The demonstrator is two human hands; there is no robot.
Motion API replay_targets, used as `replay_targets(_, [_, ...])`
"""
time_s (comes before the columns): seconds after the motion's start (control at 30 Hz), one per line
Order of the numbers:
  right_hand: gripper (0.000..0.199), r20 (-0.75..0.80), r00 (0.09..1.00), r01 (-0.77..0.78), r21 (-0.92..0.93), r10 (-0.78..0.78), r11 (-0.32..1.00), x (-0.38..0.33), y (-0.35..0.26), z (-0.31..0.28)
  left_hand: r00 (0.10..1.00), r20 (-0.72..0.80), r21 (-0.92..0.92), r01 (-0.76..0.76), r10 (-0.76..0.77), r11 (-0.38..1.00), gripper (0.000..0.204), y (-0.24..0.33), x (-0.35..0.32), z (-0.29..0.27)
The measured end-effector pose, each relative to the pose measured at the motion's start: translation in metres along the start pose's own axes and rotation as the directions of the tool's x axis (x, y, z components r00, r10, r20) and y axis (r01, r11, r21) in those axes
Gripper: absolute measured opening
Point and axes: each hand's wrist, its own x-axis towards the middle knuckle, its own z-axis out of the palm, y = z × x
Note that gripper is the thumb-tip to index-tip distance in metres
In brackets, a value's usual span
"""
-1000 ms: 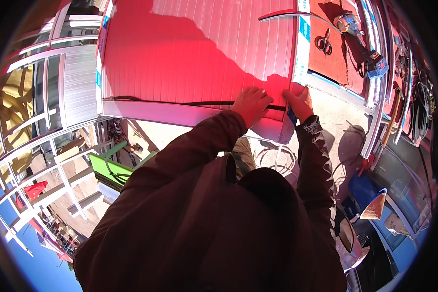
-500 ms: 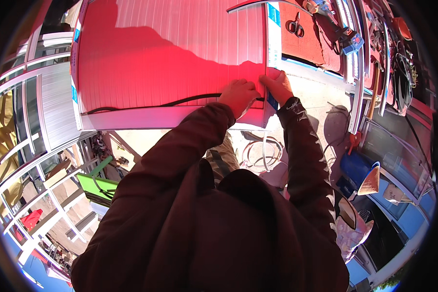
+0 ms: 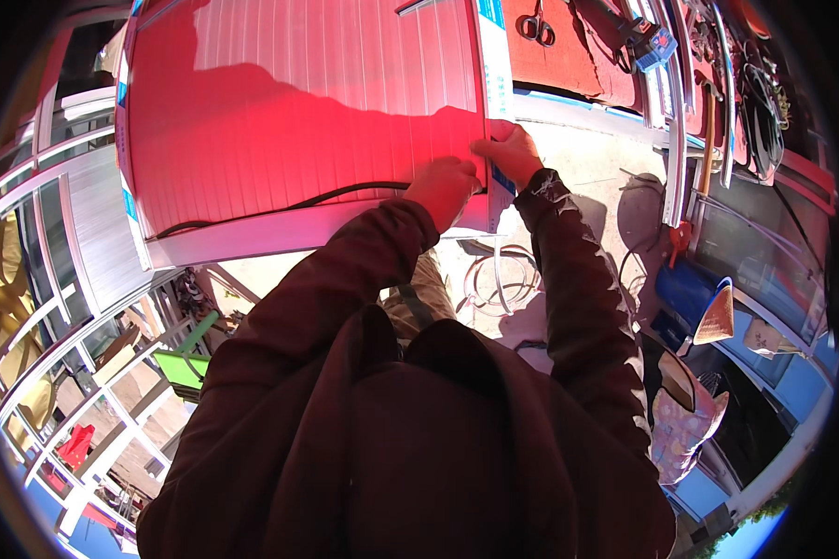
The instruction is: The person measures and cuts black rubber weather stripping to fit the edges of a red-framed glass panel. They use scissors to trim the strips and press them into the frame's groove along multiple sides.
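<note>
In the head view, a black strip (image 3: pixel 326 195) lay along the near edge of the red panel (image 3: pixel 280 121), close to the pale bar (image 3: pixel 252 238). Its long way went almost side to side. From the left hand (image 3: pixel 443 188) it ran out just below nine o'clock, to the panel's near left corner. In the middle it bowed up, away from the bar and toward twelve. A small dark bit showed past the left hand, at three o'clock.

The left hand was right over the strip, so it was the nearer hand. Its fingers were bent and close together. They seemed to press on the strip, but the tips were in shade, so I could not tell if they pinched it.

The right hand (image 3: pixel 515 154) was at two o'clock from the left one, on the right side of the frame (image 3: pixel 497 84). Its thumb reached toward nine, over the edge, apart from the bent fingers. I could not tell if they gripped anything. Scissors (image 3: pixel 537 24) lay farther off, near twelve from the right hand, and a blue bucket (image 3: pixel 678 289) sat at four.
</note>
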Motion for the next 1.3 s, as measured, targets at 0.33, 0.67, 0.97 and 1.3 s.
replay_targets(0.33, [0.028,0.002,0.995,0.101,0.136,-0.102,0.986,-0.006,-0.004,0.005,0.994,0.076,0.438,0.034,-0.074,0.899,0.061,0.046,-0.021,0.003])
replay_targets(0.67, [0.032,-0.001,0.998,0.058,0.054,-0.058,0.997,-0.007,-0.004,0.000,0.996,0.078,0.412,-0.003,-0.032,0.911,0.059,0.036,-0.022,0.013])
replay_targets(0.97, [0.024,0.189,0.816,0.535,-0.607,-0.546,0.588,-0.078,-0.034,0.070,0.943,-0.161,0.175,0.319,-0.292,0.932,0.018,-0.040,-0.091,-0.060])
replay_targets(1.3, [0.045,0.313,0.845,0.497,-0.758,-0.433,0.421,-0.118,-0.053,0.095,0.983,-0.023,0.335,0.178,-0.180,0.925,0.021,-0.022,-0.099,-0.069])
